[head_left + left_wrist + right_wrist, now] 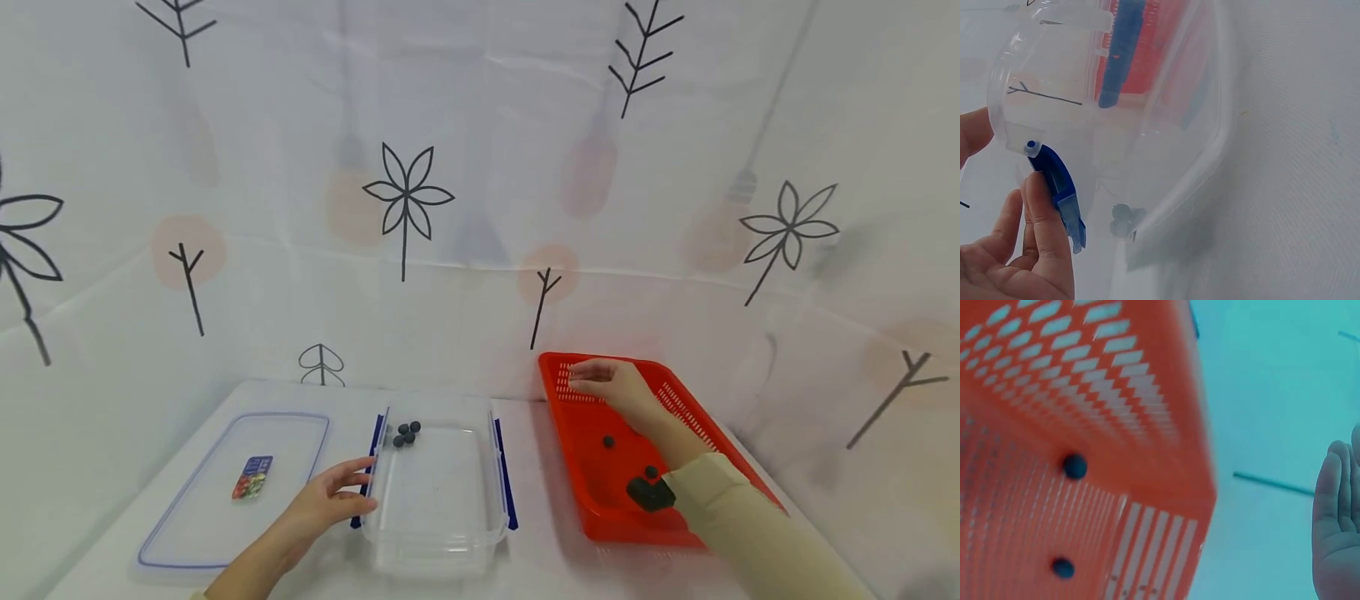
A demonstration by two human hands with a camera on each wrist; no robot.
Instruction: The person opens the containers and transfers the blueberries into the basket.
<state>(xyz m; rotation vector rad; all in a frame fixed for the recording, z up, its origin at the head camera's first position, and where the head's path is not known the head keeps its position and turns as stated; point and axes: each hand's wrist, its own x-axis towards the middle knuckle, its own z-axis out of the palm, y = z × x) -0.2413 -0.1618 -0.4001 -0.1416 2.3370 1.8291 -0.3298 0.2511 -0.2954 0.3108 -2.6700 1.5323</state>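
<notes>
My left hand (326, 500) is at the left side of a clear plastic box (431, 542). In the left wrist view its fairly straight fingers touch a blue latch (1060, 184), with the thumb near the rim. Several small dark round balls (408, 437) sit together in the box's far left corner. Over the far part of a red basket (577, 475) hovers my right hand (617, 387), fingers extended, with nothing visible in its grasp. Inside the basket lie two more dark balls, one nearer the middle (608, 442) and another (651, 472) beside my sleeve.
A clear lid (191, 500) with a blue seal and a colourful label (252, 477) lies flat to the left of the box. Behind everything hangs a white cloth (465, 225) printed with plants. White table surface (532, 467) separates box and basket.
</notes>
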